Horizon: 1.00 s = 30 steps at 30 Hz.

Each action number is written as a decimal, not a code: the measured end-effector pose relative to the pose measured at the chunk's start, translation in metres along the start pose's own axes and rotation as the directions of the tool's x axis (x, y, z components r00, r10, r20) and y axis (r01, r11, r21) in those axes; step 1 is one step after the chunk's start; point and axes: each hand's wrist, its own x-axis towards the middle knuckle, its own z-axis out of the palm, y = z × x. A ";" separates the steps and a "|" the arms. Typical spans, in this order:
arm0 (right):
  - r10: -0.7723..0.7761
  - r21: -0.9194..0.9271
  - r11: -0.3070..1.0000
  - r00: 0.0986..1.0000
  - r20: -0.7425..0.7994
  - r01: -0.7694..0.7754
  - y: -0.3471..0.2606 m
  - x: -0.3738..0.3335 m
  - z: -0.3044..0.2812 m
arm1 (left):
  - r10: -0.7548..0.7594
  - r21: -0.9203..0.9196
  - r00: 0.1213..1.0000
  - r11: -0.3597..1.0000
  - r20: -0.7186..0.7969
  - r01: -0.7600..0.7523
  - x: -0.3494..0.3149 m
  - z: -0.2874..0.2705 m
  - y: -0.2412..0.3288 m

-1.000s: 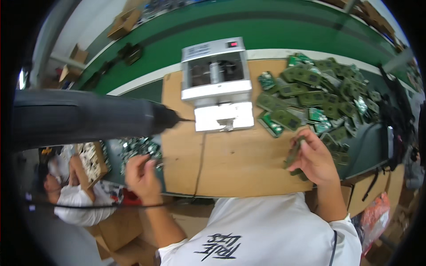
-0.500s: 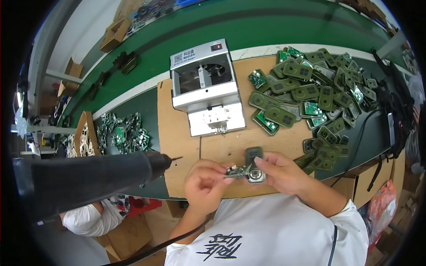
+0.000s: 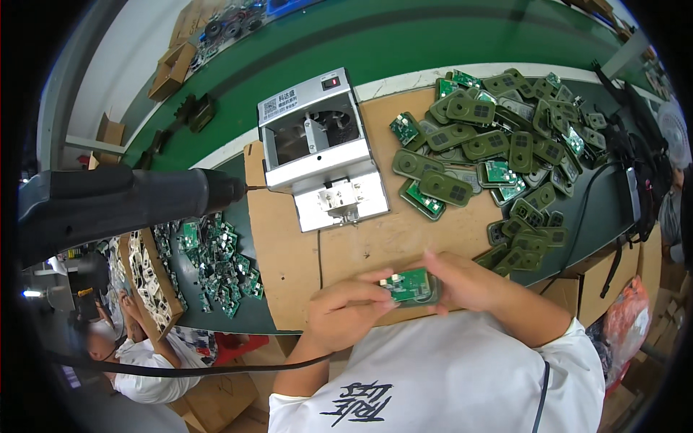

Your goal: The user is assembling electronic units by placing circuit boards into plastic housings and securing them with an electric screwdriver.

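Low over the cardboard mat, in front of my white shirt, both hands meet around one small assembly. My left hand (image 3: 346, 307) is closed on the left edge of a green circuit board (image 3: 408, 284). My right hand (image 3: 469, 283) grips an olive plastic case half (image 3: 434, 289) from the right, mostly hidden behind its fingers and the board. The board lies flat over the case, component side up; whether it sits fully inside cannot be made out. An electric screwdriver (image 3: 130, 198) hangs at the left, its bit pointing right.
Beyond my hands stands a silver screw-feeding machine (image 3: 317, 162). Olive cases (image 3: 491, 144), some with boards, are heaped at the right. Loose circuit boards (image 3: 224, 267) and a box of pale parts (image 3: 148, 285) lie left. Another person (image 3: 148, 368) sits at lower left.
The circuit board has turned from edge-on to flat and moved right over the case. The case has tilted and my right hand has shifted around it. The screwdriver appears higher and further left.
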 end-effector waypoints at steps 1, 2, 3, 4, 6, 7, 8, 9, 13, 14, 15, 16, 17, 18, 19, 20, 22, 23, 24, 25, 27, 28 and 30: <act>-0.003 -0.056 0.998 1.000 0.011 0.004 -0.007 -0.002 0.003 | 0.029 -0.027 0.997 0.999 -0.069 -0.031 0.000 0.000 0.001; -0.007 -0.112 0.994 1.000 0.021 0.009 -0.012 -0.003 0.006 | 0.027 -0.026 0.997 0.999 -0.071 -0.029 0.001 -0.002 0.000; -0.006 -0.112 0.994 1.000 0.021 0.008 -0.015 -0.004 0.006 | 0.065 -0.014 0.994 0.998 -0.088 -0.066 0.001 -0.002 -0.001; 0.010 -0.109 0.994 1.000 0.029 -0.006 -0.018 -0.005 0.007 | 0.103 -0.001 0.989 0.995 -0.105 -0.104 0.002 -0.002 -0.002; 0.020 -0.111 0.994 0.998 0.052 -0.014 -0.020 -0.002 0.008 | 0.105 -0.051 0.988 0.992 -0.118 -0.111 -0.001 -0.005 -0.005; 0.018 -0.062 0.998 1.000 0.025 -0.016 -0.018 -0.001 0.007 | 0.106 -0.100 0.986 0.988 -0.130 -0.119 -0.004 -0.007 -0.006; 0.016 -0.014 1.000 1.000 0.002 -0.016 -0.016 -0.001 0.007 | 0.111 -0.079 0.984 0.989 -0.137 -0.123 -0.007 -0.005 -0.005; 0.001 -0.032 0.999 0.999 0.041 0.000 -0.016 0.002 0.009 | 0.031 -0.123 0.991 0.991 -0.131 -0.048 -0.010 -0.004 -0.003; -0.022 0.158 0.987 0.999 0.035 0.016 -0.014 0.005 0.016 | -0.264 -0.270 0.960 0.935 -0.098 0.230 -0.007 0.000 0.007; -0.072 0.170 0.982 0.997 -0.036 0.077 -0.013 0.005 0.018 | -0.251 -0.242 0.958 0.947 -0.138 0.213 -0.009 -0.003 0.008; -0.084 0.147 0.986 0.996 -0.001 0.083 -0.013 0.003 0.018 | -0.164 -0.100 0.983 0.983 -0.083 0.155 -0.010 -0.004 0.007; -0.131 -0.015 0.991 0.991 -0.037 0.131 -0.013 0.002 0.017 | -0.091 0.042 0.996 0.995 -0.019 0.091 -0.010 -0.007 0.007; -0.189 -0.177 0.968 0.980 -0.064 0.176 -0.013 0.003 0.016 | -0.030 0.094 1.000 0.995 0.006 0.029 -0.011 -0.010 0.007; -0.200 -0.195 0.962 0.979 -0.031 0.190 -0.011 0.002 0.018 | -0.018 0.120 1.000 0.993 -0.020 0.021 -0.008 -0.012 0.011; -0.323 -0.274 0.916 0.944 -0.073 0.293 -0.008 0.005 0.020 | 0.109 0.218 0.994 0.970 0.011 -0.109 -0.003 -0.016 0.016; -0.445 -0.352 0.853 0.889 -0.104 0.386 -0.006 0.006 0.020 | 0.227 0.309 0.972 0.922 0.056 -0.233 0.000 -0.017 0.019; -0.454 -0.456 0.809 0.887 -0.082 0.372 -0.008 0.003 0.015 | 0.229 0.351 0.973 0.913 -0.012 -0.210 -0.003 -0.013 0.015; -0.515 -0.612 0.672 0.857 0.018 0.417 -0.013 0.000 0.013 | 0.115 0.278 0.988 0.957 -0.102 -0.083 -0.001 -0.011 0.022; -0.557 -0.738 0.508 0.823 0.113 0.444 -0.017 -0.001 0.013 | -0.005 0.179 0.985 0.983 -0.172 0.037 0.002 -0.011 0.025; -0.595 -0.682 0.551 0.799 0.084 0.482 -0.023 0.001 0.021 | -0.005 0.181 0.984 0.983 -0.178 0.038 0.003 -0.013 0.024; -0.595 -0.499 0.718 0.800 -0.080 0.485 -0.017 0.000 0.028 | -0.366 -0.342 0.925 0.860 0.106 0.379 0.007 -0.014 0.015; -0.556 -0.276 0.825 0.793 -0.247 0.493 -0.012 -0.001 0.027 | -0.363 -0.361 0.922 0.849 0.132 0.386 0.009 -0.014 0.008; -0.652 -0.324 0.736 0.751 -0.104 0.594 -0.006 0.000 0.015 | -0.515 -0.714 0.855 0.576 0.060 0.397 0.001 0.003 -0.001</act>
